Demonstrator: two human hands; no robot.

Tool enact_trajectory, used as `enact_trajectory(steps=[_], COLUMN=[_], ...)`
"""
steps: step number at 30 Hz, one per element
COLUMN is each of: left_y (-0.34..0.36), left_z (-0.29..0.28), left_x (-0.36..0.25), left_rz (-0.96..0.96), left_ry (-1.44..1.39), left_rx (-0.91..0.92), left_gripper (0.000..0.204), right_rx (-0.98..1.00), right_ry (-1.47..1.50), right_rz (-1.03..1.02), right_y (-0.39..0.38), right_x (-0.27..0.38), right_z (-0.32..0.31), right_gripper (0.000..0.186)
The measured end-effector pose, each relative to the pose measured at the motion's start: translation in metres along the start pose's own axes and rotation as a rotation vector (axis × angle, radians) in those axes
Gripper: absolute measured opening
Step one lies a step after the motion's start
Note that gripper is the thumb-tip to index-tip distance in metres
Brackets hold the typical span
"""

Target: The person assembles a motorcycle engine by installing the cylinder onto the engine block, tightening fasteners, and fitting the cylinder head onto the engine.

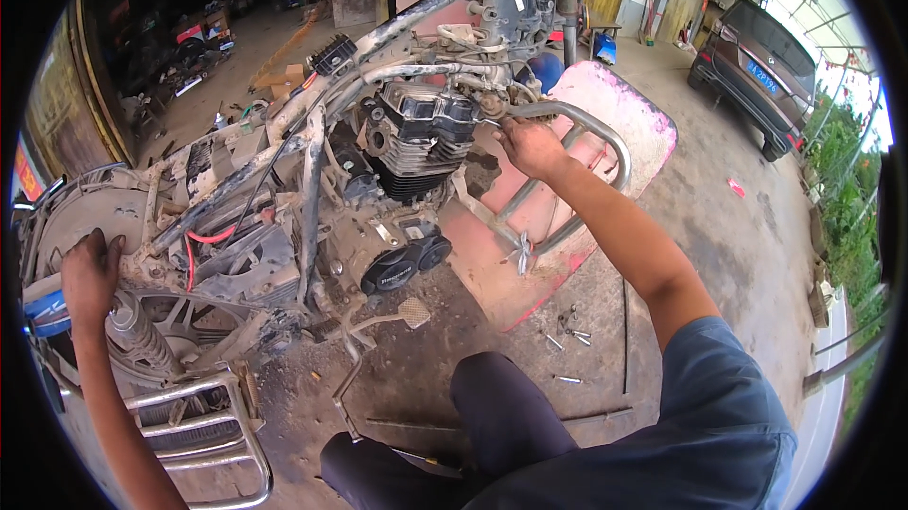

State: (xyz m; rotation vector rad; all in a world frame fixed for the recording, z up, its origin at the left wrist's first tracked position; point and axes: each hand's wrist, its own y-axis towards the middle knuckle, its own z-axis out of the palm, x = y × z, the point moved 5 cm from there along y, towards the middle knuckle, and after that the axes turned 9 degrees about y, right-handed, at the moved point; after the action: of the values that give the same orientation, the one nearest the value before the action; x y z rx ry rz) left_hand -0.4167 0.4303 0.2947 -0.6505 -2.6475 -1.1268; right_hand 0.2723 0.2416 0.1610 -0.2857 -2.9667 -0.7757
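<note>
A stripped, dusty motorcycle [312, 169] stands in front of me. My right hand [532, 146] is closed beside the upper right of its black finned engine [416, 141]. The fingers pinch a short, thin, shiny metal piece [489, 123] that reaches toward the engine's head; its kind cannot be made out. Far to the left, my left hand [92, 281] rests on the rear part of the frame, thumb and fingers apart, with nothing seen in it. A coiled shock absorber [142, 335] lies just below that hand.
A bent tube guard [619, 155] curves below my right forearm, over a worn pink panel [515, 273] on the floor. Several bolts [567, 333] and a long thin rod [625, 340] lie near my knees. A chrome rack [213, 425] is at lower left. A dark car [757, 70] stands behind.
</note>
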Motion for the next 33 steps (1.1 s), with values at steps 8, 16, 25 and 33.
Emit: enact_trajectory(steps=[8,16,25,33], left_y=[0.003,-0.005,-0.002,-0.007], left_z=[-0.014,-0.012,-0.012,-0.017], left_x=[-0.010,-0.004,-0.005,-0.005], left_rz=[0.006,-0.004,-0.005,0.029], left_ry=[0.007,0.023,-0.026,-0.015], left_rx=[-0.067,-0.062,-0.097,-0.142], left_gripper=[0.038,0.037,0.033,0.034], right_rx=[0.024,0.165,0.286,0.328], right_ry=[0.017,-0.076,-0.175,-0.221], right_rz=[0.318,0.582,0.772,0.434], right_y=[-0.005,-0.003,0.015,0.031], right_x=[-0.012,0.031,0.060,0.053], right_z=[-0.002,-0.014,-0.035,-0.025], right_gripper=[0.053,0.055,0.047,0.035])
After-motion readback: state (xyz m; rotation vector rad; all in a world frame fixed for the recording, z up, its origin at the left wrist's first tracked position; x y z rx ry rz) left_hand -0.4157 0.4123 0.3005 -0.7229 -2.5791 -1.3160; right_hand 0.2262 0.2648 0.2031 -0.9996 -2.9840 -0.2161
